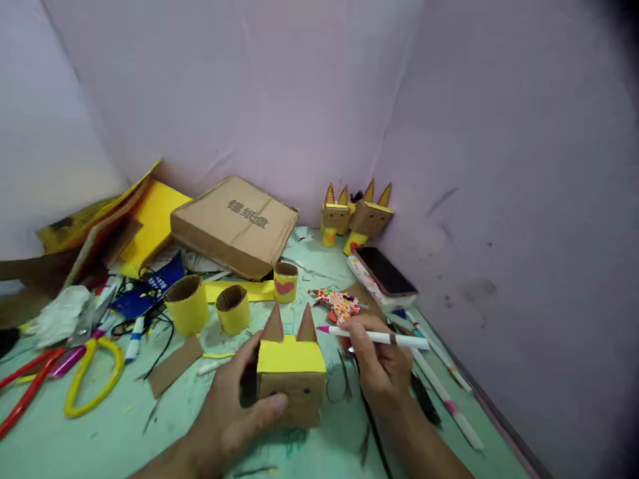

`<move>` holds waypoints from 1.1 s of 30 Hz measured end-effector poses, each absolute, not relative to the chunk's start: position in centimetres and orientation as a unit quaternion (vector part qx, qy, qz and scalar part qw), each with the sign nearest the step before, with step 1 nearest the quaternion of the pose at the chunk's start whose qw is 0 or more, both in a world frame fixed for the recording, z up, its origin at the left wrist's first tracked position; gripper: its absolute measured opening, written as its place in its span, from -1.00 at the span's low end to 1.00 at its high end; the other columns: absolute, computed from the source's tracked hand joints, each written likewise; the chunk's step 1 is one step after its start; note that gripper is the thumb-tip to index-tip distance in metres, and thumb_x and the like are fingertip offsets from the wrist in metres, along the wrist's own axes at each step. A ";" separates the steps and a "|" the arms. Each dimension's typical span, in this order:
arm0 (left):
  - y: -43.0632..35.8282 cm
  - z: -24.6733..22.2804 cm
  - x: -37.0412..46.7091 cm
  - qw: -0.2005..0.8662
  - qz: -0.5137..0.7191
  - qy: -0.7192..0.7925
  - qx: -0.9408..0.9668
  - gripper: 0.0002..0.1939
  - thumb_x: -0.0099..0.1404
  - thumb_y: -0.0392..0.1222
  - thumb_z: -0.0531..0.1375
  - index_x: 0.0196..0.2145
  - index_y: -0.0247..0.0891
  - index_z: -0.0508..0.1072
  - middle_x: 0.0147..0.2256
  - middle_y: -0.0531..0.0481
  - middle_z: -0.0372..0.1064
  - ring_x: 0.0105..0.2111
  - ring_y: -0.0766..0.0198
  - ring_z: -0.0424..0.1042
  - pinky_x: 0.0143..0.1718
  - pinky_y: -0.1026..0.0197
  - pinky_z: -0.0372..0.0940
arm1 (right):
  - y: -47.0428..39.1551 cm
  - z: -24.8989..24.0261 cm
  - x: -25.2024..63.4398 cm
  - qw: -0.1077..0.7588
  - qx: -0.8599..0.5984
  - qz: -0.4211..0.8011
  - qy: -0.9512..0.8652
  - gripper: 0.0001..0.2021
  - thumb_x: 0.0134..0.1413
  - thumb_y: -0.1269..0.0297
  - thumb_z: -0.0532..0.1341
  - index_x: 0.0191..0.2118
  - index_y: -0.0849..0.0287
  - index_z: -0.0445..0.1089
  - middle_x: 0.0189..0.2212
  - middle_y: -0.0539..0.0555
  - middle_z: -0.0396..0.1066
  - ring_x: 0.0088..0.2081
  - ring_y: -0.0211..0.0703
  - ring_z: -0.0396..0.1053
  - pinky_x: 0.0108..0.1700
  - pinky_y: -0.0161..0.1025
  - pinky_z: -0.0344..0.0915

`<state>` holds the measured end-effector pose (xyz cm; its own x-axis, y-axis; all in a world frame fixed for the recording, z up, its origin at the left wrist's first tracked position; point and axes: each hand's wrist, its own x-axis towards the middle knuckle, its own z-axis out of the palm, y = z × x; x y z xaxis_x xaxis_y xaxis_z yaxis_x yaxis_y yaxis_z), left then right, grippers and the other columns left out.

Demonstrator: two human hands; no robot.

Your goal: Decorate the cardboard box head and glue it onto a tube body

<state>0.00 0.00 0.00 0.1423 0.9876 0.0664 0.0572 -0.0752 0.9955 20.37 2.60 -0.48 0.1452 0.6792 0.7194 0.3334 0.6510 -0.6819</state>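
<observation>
My left hand (pixel 234 406) grips a small cardboard box head (pixel 289 389) from its left side, thumb across the front face. The head has a yellow top, two pointed ears with a pinkish outline, and dark dots for eyes; my thumb covers part of the face. Between the fingers of my right hand (pixel 377 359) is a white marker (pixel 384 337) with a pink tip pointing left. That tip is beside the right ear; whether it touches cannot be made out. Just behind stand yellow-wrapped cardboard rings (pixel 233 311), and one small tube (pixel 285 285) bears a red heart.
At the back are a flat cardboard box (pixel 234 226) and similar eared figures (pixel 369 216). A phone (pixel 384 271) lies by the right wall, with markers (pixel 449 399) nearer. Yellow-handled scissors (pixel 74 392), red-handled pliers (pixel 34 379) and scraps crowd the left.
</observation>
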 end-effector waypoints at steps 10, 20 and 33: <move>0.1 -0.3 -0.2 0.465 0.458 0.485 0.582 -0.21 -0.05 0.06 0.34 0.14 -0.24 0.36 0.10 -0.03 0.44 0.18 -0.14 0.29 0.09 0.10 0.33 | 2.1 -0.1 20.8 0.616 -0.406 0.151 -0.658 -0.81 0.26 0.41 0.12 -0.38 0.13 0.39 -0.54 -0.10 0.34 -0.53 -0.32 0.29 -0.49 -0.36 0.17; 0.2 -0.6 -0.5 0.448 0.459 0.480 0.599 -0.24 -0.04 0.06 0.34 0.13 -0.18 0.37 0.11 0.02 0.44 0.17 -0.11 0.31 0.08 0.14 0.34 | 2.2 0.0 21.0 0.623 -0.401 0.148 -0.656 -0.80 0.24 0.41 0.11 -0.40 0.15 0.41 -0.56 -0.07 0.34 -0.53 -0.30 0.30 -0.47 -0.35 0.19; 0.2 -0.6 -0.4 0.457 0.456 0.489 0.587 -0.22 -0.06 0.05 0.34 0.13 -0.21 0.36 0.11 -0.01 0.43 0.15 -0.10 0.32 0.07 0.15 0.34 | 2.2 0.3 21.0 0.619 -0.405 0.150 -0.656 -0.77 0.24 0.39 0.11 -0.45 0.16 0.38 -0.60 -0.08 0.30 -0.56 -0.31 0.28 -0.50 -0.35 0.16</move>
